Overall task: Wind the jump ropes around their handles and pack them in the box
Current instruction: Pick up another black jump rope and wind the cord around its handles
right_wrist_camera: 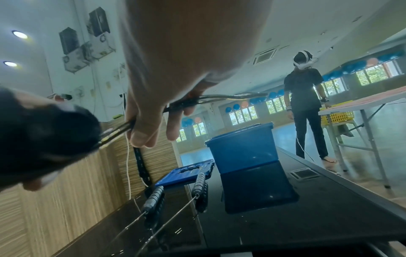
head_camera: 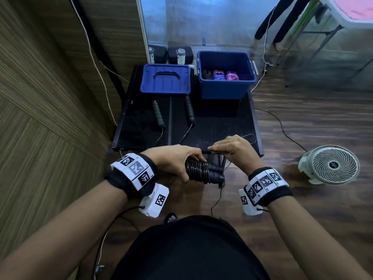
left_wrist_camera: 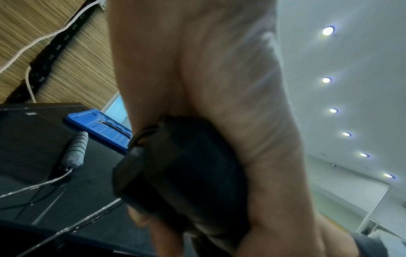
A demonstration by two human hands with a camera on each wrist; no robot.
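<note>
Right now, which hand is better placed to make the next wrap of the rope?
Right. The right hand already pinches the loose rope, while the left hand grips the handles with the wound coil, steadying them.

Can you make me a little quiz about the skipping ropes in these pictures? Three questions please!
1. True or false: the blue box already has wound ropes inside.
2. How many loose handles lie on the black table?
3. Pick one. The left hand holds: A) the blue lid, B) handles with black rope coiled round them, C) the white fan.

Key:
1. True: black, blue and pink bundles sit in it.
2. Two, lying near the lid with their cords trailing towards the person.
3. B, while the right hand pinches the free cord.
</note>
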